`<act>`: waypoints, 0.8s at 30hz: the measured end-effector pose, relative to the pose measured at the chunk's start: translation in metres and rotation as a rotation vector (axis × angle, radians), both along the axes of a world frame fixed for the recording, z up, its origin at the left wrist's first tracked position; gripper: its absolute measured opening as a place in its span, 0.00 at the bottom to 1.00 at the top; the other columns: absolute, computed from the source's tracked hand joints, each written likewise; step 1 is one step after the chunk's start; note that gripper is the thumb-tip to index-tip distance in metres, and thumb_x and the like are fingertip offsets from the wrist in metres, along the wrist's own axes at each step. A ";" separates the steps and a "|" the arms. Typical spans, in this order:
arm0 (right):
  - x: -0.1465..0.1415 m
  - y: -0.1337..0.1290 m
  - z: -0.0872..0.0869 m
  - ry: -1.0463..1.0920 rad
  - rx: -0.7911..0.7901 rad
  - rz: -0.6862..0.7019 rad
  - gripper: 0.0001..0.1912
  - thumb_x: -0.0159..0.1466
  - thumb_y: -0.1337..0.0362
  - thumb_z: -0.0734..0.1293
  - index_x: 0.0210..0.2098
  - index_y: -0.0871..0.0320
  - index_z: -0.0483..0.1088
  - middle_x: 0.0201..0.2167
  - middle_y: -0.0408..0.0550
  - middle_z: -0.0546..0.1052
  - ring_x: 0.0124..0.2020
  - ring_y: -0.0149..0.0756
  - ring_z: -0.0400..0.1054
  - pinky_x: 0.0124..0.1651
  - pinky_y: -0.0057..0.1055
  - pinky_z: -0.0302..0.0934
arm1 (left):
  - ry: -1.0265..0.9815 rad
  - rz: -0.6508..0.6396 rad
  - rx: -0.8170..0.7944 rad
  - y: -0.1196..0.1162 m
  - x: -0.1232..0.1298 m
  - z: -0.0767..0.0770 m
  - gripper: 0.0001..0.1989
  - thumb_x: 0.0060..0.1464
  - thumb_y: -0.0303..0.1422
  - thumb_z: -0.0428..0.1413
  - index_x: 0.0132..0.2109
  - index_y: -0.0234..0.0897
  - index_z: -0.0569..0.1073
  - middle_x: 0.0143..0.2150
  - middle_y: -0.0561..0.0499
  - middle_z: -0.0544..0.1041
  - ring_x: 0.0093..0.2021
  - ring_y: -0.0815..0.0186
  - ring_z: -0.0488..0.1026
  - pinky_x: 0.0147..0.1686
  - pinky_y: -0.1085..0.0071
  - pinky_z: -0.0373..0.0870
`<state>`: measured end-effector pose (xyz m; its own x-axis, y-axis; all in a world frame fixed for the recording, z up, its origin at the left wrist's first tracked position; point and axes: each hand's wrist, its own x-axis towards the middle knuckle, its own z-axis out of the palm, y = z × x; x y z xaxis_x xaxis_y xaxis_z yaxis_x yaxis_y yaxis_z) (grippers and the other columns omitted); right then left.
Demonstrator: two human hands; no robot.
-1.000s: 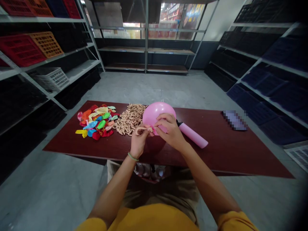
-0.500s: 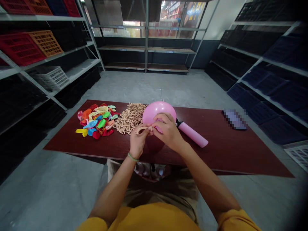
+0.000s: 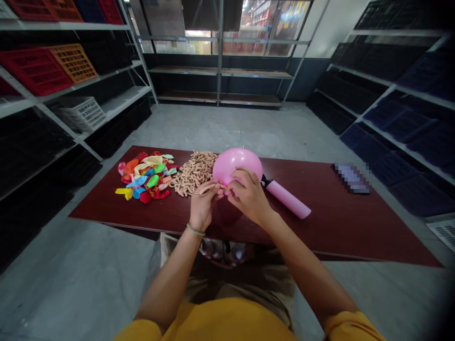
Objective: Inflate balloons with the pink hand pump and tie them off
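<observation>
A pink inflated balloon [image 3: 237, 163] is in front of me, its neck end toward my fingers. My left hand [image 3: 204, 203] is closed in a pinch on a short beige cord [image 3: 206, 189], whose loose end sticks out to the left. My right hand [image 3: 250, 199] is closed at the balloon's neck, its fingertips close to those of my left hand; the neck itself is mostly hidden. To the left lies a heap of similar beige curled cord pieces [image 3: 194, 175]. A pink balloon hand pump [image 3: 288, 199] with a black nozzle end lies right of the balloon.
A pile of colourful deflated balloons [image 3: 149, 177] lies on the left of the dark red table [image 3: 341, 227]. A blurred-out flat object [image 3: 351, 178] rests at the right. Shelves with crates [image 3: 37, 71] stand on both sides, and a rack [image 3: 254, 73] stands at the back.
My left fingers have turned slightly, and the beige cord now lies straighter instead of looped. My right fingers stay at the neck. The whole view has shifted slightly.
</observation>
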<state>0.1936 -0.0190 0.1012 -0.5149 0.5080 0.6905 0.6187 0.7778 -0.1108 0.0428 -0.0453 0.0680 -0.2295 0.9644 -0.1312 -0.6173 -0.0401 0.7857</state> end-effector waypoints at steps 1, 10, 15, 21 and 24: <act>0.000 0.000 -0.001 -0.006 0.000 -0.004 0.05 0.63 0.69 0.64 0.31 0.57 0.70 0.45 0.54 0.72 0.58 0.49 0.62 0.58 0.46 0.61 | -0.010 0.000 -0.005 0.001 -0.001 -0.001 0.17 0.41 0.30 0.70 0.40 0.32 0.79 0.31 0.50 0.80 0.27 0.73 0.76 0.31 0.78 0.76; 0.001 0.001 -0.018 -0.030 0.078 -0.012 0.06 0.62 0.72 0.63 0.35 0.57 0.71 0.47 0.54 0.72 0.61 0.47 0.60 0.60 0.45 0.58 | -0.033 0.042 -0.004 0.005 -0.006 -0.004 0.15 0.41 0.30 0.70 0.38 0.33 0.78 0.29 0.54 0.77 0.25 0.75 0.73 0.29 0.79 0.75; 0.002 0.000 -0.023 -0.027 0.074 -0.019 0.06 0.62 0.72 0.63 0.35 0.57 0.71 0.48 0.53 0.73 0.60 0.47 0.60 0.61 0.46 0.55 | -0.025 0.047 -0.013 0.005 -0.006 -0.007 0.14 0.41 0.30 0.69 0.37 0.33 0.77 0.28 0.55 0.77 0.25 0.75 0.73 0.29 0.79 0.74; 0.005 0.002 -0.025 0.031 0.074 -0.037 0.06 0.63 0.70 0.65 0.39 0.55 0.70 0.46 0.53 0.73 0.59 0.47 0.61 0.61 0.48 0.57 | -0.112 -0.026 -0.037 0.006 -0.004 -0.009 0.15 0.41 0.29 0.70 0.38 0.34 0.77 0.30 0.54 0.77 0.27 0.76 0.74 0.30 0.80 0.75; 0.008 0.001 -0.024 0.225 0.013 -0.058 0.12 0.64 0.67 0.66 0.48 0.53 0.68 0.48 0.53 0.71 0.58 0.48 0.62 0.60 0.50 0.59 | -0.170 -0.024 -0.012 0.010 -0.007 -0.008 0.14 0.43 0.29 0.69 0.38 0.35 0.77 0.30 0.55 0.77 0.28 0.76 0.74 0.31 0.80 0.76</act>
